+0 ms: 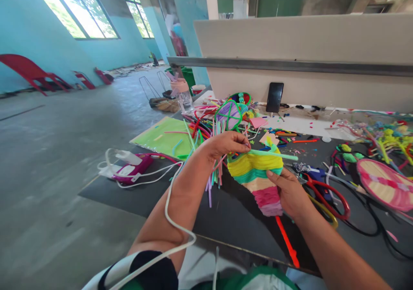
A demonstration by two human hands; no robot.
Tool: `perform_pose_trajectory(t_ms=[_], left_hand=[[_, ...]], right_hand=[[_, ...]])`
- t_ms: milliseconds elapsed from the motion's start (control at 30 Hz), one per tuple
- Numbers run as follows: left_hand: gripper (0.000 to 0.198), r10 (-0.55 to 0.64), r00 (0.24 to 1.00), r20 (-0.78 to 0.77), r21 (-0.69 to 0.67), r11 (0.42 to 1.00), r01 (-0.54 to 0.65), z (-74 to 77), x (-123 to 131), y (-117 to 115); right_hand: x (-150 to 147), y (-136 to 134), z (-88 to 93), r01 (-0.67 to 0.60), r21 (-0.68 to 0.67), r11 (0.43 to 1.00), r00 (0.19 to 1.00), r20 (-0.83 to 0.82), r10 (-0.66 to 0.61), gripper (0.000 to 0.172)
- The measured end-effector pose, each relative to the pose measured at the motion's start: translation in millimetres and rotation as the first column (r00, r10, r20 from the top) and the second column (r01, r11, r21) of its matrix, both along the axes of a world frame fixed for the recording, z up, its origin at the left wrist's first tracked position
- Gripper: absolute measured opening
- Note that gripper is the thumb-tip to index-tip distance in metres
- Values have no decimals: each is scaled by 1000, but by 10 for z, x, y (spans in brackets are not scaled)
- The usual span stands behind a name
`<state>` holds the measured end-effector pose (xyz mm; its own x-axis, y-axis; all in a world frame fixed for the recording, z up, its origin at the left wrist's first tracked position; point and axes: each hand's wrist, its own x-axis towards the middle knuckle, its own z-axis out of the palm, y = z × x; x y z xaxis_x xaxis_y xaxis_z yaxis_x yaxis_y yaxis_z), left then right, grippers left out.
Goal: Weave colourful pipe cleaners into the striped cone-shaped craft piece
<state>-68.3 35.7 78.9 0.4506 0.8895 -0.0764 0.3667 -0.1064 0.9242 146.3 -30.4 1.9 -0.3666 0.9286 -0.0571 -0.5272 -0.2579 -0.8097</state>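
My right hand (288, 189) grips the right edge of a striped craft piece (254, 174), thumb on its front. Its bands run yellow, green, peach, pink and mauve from top to bottom, and it looks made of fuzzy pipe cleaners. An orange stick (287, 242) shows below its lower end. A mint-green pipe cleaner (277, 154) lies across the top of the piece. The fingertips of my left hand (230, 146) are pinched together at its left end. Behind my left wrist, a bundle of pastel pipe cleaners (210, 191) lies on the dark table.
Red-handled scissors (335, 204) and a round pink craft piece (382, 182) lie to the right. A phone (275, 97) leans against the board behind. At left are a green sheet (158, 137), a purple power strip (134, 169) and a white cable (167, 204) crossing my left arm.
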Motion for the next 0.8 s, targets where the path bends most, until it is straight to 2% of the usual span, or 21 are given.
perform_pose_trajectory(t_ms=[200, 633, 800], left_hand=[[21, -34, 999, 8, 5, 999, 34, -11, 5, 12], [22, -16, 994, 105, 6, 1000, 16, -54, 42, 26], [21, -11, 997, 71, 5, 1000, 11, -89, 27, 54]], right_hand=[[14, 25, -8, 48, 22, 999, 997, 61, -49, 29], [-9, -6, 44, 28, -8, 1000, 998, 54, -27, 32], [-7, 4, 24, 32, 3, 999, 998, 47, -32, 32]])
